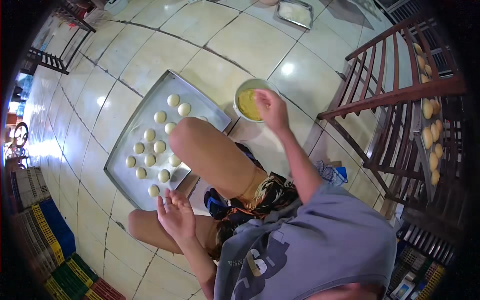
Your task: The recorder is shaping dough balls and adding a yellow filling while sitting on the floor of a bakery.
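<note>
My left hand is held palm up just off the near edge of a large metal tray, its fingers apart and nothing visible in it. Rows of round, pale dough balls lie on that tray; my raised knee hides part of it. Over a white bowl on the floor is my right hand, its fingers curled together at the rim. Soft yellow filling fills the bottom of the bowl. Whatever the right fingers may pinch is too small to make out.
On the right stands a brown slatted rack with trays of baked buns. A clear container sits at the far side. Stacked plastic crates line the left. A checked cloth lies beside my right arm.
</note>
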`<action>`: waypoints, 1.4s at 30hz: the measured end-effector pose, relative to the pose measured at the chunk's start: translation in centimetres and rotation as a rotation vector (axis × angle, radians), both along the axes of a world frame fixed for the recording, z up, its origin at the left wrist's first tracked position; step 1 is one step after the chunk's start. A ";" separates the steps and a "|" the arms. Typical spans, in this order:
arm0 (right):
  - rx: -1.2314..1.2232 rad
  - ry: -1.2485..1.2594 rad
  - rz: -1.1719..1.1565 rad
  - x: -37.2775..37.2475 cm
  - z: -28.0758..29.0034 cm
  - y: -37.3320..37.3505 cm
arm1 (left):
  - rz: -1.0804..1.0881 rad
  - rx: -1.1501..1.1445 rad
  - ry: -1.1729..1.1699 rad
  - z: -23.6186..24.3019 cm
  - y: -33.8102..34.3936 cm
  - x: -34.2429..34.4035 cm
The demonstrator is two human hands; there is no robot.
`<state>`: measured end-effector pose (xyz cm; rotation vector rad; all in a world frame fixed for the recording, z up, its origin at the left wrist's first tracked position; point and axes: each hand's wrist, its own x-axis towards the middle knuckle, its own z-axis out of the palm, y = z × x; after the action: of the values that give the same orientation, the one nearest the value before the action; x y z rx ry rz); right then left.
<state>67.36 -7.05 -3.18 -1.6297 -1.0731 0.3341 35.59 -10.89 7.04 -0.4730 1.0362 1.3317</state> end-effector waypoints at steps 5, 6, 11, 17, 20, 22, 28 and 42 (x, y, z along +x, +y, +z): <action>-0.534 -0.205 0.075 8.3 -11.9 -1.5 | -0.351 0.434 -0.067 -4.5 -3.7 -5.0; -0.540 -0.200 0.087 8.0 -12.9 -1.2 | -0.343 0.424 -0.059 -4.6 -4.0 -5.1; -0.471 -0.335 0.266 7.0 -16.8 1.5 | -0.276 0.299 0.008 -4.5 -3.7 -4.1; -0.574 -0.614 0.193 5.9 -19.5 4.2 | -0.293 0.203 0.087 -5.0 -3.6 -1.6; -0.752 -0.662 0.170 6.5 -19.9 4.2 | -0.345 0.290 0.006 -5.9 -4.1 -1.6; -0.725 -0.405 0.152 6.9 -19.0 4.0 | -0.326 0.257 0.067 -5.3 -3.9 -1.0; -0.264 0.460 0.149 2.7 -7.7 1.1 | -0.202 0.186 0.274 -3.2 -3.3 1.1; -0.250 0.046 0.767 -12.6 8.6 -4.7 | -0.318 0.516 -0.015 -1.2 -3.1 4.1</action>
<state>54.72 -11.75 5.43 -1.3474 -1.6459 1.0357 39.68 -13.96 5.89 0.0682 0.6822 1.2438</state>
